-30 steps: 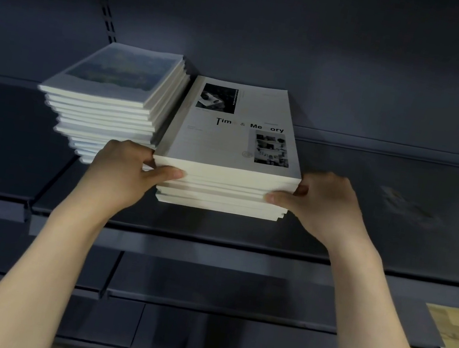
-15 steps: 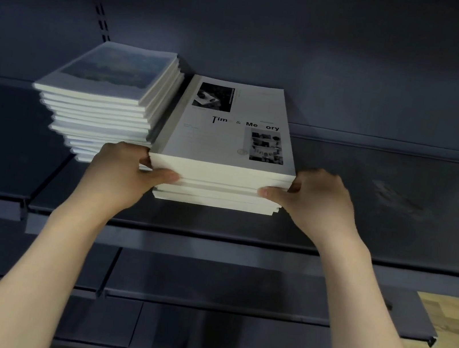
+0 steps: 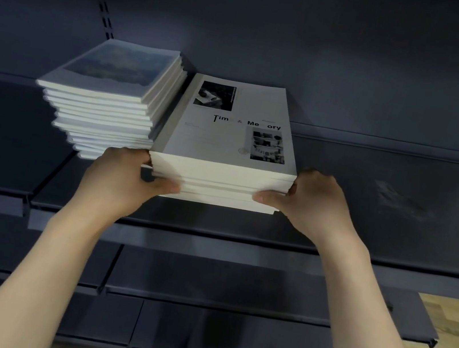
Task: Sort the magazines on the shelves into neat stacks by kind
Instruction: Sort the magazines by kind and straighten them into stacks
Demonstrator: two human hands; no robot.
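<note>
Dark blue shelving [image 3: 369, 196] is carrying two magazine piles side by side, touching. Both hands are clamping the white "Time & Memory" stack [image 3: 222, 172]: left hand [image 3: 119, 180] gripping at nine o'clock, right hand [image 3: 313, 205] at three o'clock, thumbs pressing its front edge. At ten o'clock, the landscape-cover stack [image 3: 107, 100] is sitting stepped and uneven.

Shelf [image 3: 382, 204] dark matt metal w/ a scuffed pale patch; magazines [image 3: 229, 131] paper, smooth matt covers, cream page edges; floor [image 3: 456, 330] light wood, grain showing
</note>
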